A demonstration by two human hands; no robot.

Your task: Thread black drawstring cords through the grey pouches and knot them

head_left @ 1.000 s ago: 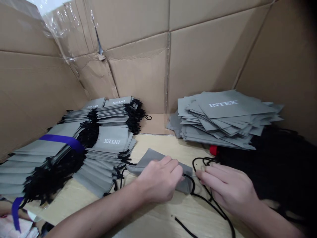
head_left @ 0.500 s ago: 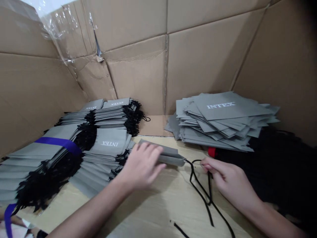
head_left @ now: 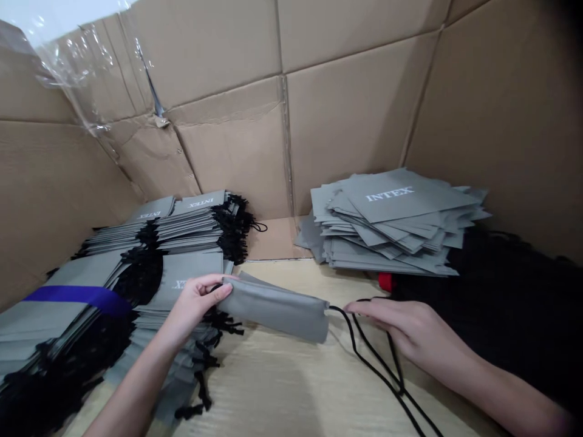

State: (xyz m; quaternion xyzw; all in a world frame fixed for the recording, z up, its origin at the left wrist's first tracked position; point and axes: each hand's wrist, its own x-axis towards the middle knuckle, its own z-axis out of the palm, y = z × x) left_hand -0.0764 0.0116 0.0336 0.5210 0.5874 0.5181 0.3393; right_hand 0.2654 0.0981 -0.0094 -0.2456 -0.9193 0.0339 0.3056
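Note:
My left hand [head_left: 197,306] pinches one end of a narrow grey fabric pouch [head_left: 277,309] between thumb and fingers, above the work surface. From the pouch's right end runs a black drawstring cord [head_left: 350,332], which trails down to the right. My right hand [head_left: 403,325] is beside that cord, fingers stretched toward the pouch. A loop of the cord passes at its fingers, but I see no firm grip on it. Under my left forearm lies a pile of similar grey pouches [head_left: 191,264] with black cord ends.
More pouch stacks [head_left: 189,227] stand at the left, one bound by a purple band [head_left: 79,296]. A pile of grey INTEX pieces [head_left: 392,212] sits at the back right, beside a red object [head_left: 385,281] and a black heap [head_left: 514,303]. Cardboard walls [head_left: 228,139] enclose the surface.
My left hand has moved left and now pinches the pouch's left end, showing more of the pouch. My right hand's fingers, closed on the cord before, are now stretched out. The view has shifted slightly right.

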